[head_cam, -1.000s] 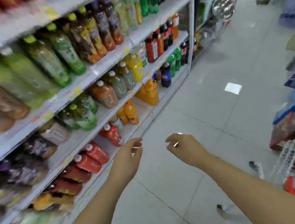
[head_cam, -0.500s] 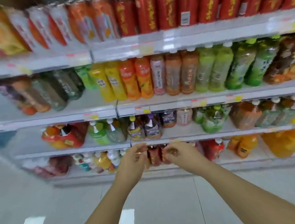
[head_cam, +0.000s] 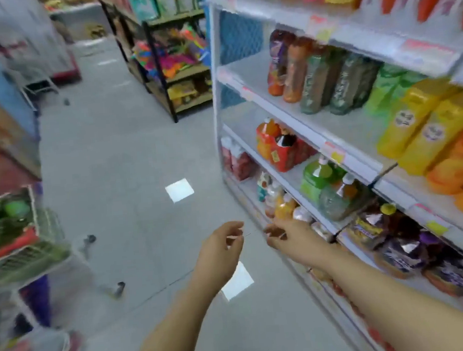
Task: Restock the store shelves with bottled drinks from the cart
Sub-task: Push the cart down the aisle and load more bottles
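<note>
Open floor (head_cam: 128,156) runs wide between the shelves (head_cam: 246,70) on my right and the cart (head_cam: 22,258) at my left edge. Green bottles (head_cam: 2,220) lie in the cart, too blurred to count. My two hands hang over the floor beside the lowest shelves — left hand (head_cam: 220,253) and right hand (head_cam: 289,237) near each other, fingers (head_cam: 235,226) loosely curled, holding nothing.
</note>
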Demonstrator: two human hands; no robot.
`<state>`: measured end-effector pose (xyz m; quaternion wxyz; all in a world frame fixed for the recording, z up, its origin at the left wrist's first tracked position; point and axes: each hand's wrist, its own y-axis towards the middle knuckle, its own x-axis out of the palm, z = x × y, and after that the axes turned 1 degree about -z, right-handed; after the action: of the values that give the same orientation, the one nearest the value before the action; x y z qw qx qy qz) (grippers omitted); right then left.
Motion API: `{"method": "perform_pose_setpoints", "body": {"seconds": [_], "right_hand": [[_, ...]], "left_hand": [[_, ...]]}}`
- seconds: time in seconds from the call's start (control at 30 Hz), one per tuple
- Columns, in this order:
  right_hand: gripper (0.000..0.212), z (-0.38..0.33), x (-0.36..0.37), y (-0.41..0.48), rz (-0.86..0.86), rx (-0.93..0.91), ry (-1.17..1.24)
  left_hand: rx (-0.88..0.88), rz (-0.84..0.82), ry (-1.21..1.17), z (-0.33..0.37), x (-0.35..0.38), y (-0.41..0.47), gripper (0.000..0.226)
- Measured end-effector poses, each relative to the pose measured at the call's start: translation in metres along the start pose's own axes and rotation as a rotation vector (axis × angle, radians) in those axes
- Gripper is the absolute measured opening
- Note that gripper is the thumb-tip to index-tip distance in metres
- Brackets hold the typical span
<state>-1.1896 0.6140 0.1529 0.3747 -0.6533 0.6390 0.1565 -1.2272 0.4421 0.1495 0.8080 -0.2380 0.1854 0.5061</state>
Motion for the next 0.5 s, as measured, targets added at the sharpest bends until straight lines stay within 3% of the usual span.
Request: {"method": "perform_pose_setpoints", "body": {"seconds": [0.27,0.5], "right_hand": [[0.022,-0.080,0.123,0.049,-0.384,-0.193,-0.049],[0.021,-0.182,0.228,0.100,-0.565,-0.252,-0.117]], "left_hand": [[-0.348,0.313,-0.093,-0.110,-0.083,-0.064,0.029],[-0.536,0.466,-0.181,-0.207,-0.175,-0.099,0.029]]}}
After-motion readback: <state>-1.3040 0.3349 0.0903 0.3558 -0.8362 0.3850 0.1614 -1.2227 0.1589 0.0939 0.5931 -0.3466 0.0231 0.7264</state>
